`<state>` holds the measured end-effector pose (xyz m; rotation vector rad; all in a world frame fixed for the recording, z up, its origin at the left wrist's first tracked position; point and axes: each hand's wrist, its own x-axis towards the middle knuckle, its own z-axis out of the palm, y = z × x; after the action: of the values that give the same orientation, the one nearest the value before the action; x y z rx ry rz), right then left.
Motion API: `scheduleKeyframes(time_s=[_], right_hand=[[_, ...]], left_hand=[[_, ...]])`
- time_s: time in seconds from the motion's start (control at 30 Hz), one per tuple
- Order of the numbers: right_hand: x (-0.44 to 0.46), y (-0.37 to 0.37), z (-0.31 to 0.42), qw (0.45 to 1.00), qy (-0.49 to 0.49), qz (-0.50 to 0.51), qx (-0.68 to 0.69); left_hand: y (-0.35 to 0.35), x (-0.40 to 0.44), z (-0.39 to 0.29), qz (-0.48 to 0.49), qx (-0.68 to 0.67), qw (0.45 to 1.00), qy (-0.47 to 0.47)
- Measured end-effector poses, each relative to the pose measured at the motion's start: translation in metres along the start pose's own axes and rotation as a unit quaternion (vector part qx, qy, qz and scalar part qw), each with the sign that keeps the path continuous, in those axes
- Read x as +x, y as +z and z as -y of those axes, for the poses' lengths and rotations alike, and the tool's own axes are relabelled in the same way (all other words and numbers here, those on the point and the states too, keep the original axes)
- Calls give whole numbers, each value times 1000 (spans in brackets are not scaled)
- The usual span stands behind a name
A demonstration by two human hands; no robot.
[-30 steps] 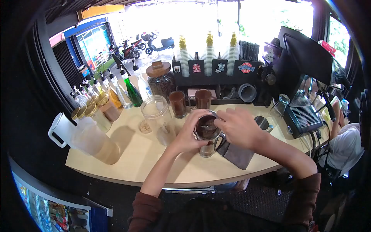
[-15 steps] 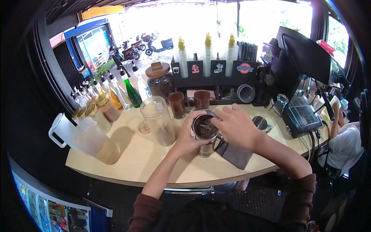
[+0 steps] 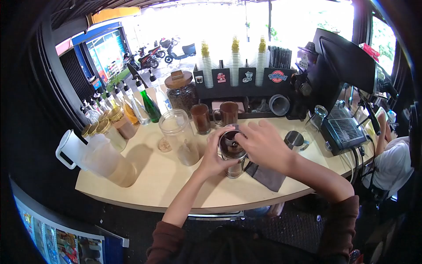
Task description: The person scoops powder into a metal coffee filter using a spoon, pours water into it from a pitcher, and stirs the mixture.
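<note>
Near the middle of the counter stands a metal cup (image 3: 233, 149) with dark brown contents. My left hand (image 3: 213, 156) is wrapped round its left side. Over the cup's right rim, my right hand (image 3: 266, 145) is closed, fingers pinched; the thing in its grip is mostly hidden, its lower end in the cup. Below the cup a clear glass base (image 3: 234, 170) shows. A tall clear jar (image 3: 179, 141) with some brown powder is left of my left hand. A dark grey cloth (image 3: 267, 177) lies under my right wrist.
Two brown mugs (image 3: 201, 119) stand behind the cup. A steel pitcher (image 3: 294, 140) is to the right, before the espresso machine (image 3: 344, 130). Pitchers (image 3: 107, 160), jars and pump bottles line the left. Stacked cups (image 3: 235, 66) stand behind. A person (image 3: 389, 165) is at far right.
My right hand has shifted slightly left and down at the rim, with its fingers still pinched. The cup has tilted a little and the dark contents have moved. My left hand keeps its hold.
</note>
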<state>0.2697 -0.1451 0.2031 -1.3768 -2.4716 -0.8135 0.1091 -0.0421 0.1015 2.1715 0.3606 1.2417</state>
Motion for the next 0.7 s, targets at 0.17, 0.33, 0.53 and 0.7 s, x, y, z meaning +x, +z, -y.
scheduleKeyframes(time_s=[0.17,0.33,0.53,0.7], right_hand=[[-4,-10,5,992,31,104,66],[-7,-5,4,997,-4,81,0],[-2,-5,-7,998,-56,12,-24],[-3,-8,-16,997,-70,23,-21]], left_hand=[[-1,0,2,7,33,999,30],[-1,-1,4,4,27,999,37],[-6,5,-4,32,-26,998,-57],[-19,17,-16,85,4,995,-57]])
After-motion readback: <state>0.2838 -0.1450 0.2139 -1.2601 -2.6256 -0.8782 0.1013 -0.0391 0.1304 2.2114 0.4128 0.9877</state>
